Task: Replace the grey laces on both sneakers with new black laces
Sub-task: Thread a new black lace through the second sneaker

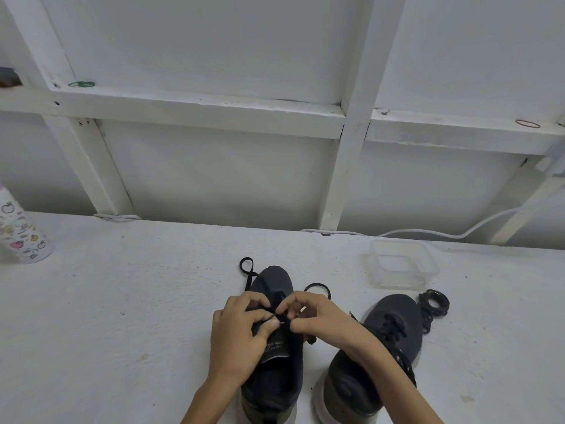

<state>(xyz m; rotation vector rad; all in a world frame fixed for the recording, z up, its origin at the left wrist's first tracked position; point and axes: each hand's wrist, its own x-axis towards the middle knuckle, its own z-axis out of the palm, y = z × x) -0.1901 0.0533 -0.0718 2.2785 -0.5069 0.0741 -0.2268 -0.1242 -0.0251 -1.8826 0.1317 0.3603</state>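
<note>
Two dark sneakers stand side by side near the front edge of a white bench (122, 316), toes toward the wall. The left hand (238, 335) and right hand (318, 319) each pinch a black lace (247, 272) with curled fingers over the left sneaker (275, 280). The right sneaker (394, 307) carries black lacing. A coiled lace (434, 302) lies by its toe, and a clear tub (400, 264) sits just behind. A patterned bottle (21, 234) stands at the bench's left edge.

Person's arms, head view. Bare left hand (241, 332) and bare right hand (318, 319), slender-fingered, each joined to an uncovered limb: left forearm (208, 402), right forearm (406, 390). One short-trimmed thumbnail (273, 323) shows on the left hand.
</note>
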